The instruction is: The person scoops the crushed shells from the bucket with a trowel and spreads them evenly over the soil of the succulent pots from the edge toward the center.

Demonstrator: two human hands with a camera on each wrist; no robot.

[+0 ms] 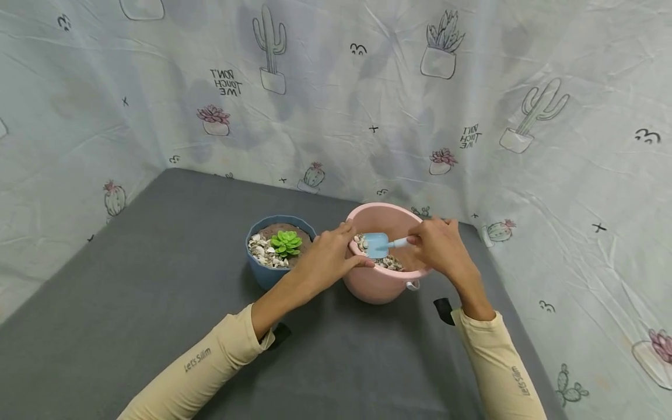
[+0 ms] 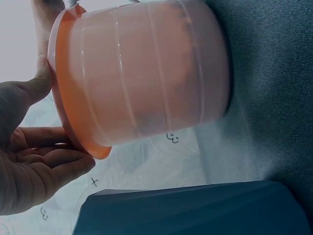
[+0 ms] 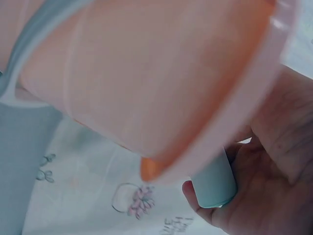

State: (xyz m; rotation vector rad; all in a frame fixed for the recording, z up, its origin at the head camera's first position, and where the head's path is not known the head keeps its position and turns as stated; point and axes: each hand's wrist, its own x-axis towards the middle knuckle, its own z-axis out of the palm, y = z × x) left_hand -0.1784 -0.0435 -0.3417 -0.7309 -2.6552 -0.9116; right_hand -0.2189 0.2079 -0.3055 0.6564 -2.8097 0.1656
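A pink bucket [image 1: 375, 289] stands on the grey surface with small pebbles [image 1: 389, 263] inside. My left hand [image 1: 328, 254] holds its rim at the left side, thumb at the near edge and fingers farther round, as the left wrist view also shows. In my right hand [image 1: 441, 245] is a small light-blue shovel [image 1: 377, 245], gripped by its pale handle [image 3: 215, 183]. The blade is inside the bucket, beside more pebbles at the left wall. Left of the bucket sits a blue pot [image 1: 265, 277] holding soil, white stones [image 1: 262, 249] and a green succulent [image 1: 286, 243].
A dark grey cloth [image 1: 157, 280] covers the table. White sheeting [image 1: 336, 105] printed with cacti rises behind and at both sides. The bucket's pale handle [image 3: 29, 54] hangs down its outer side. The blue pot [image 2: 195, 210] stands close to my left hand.
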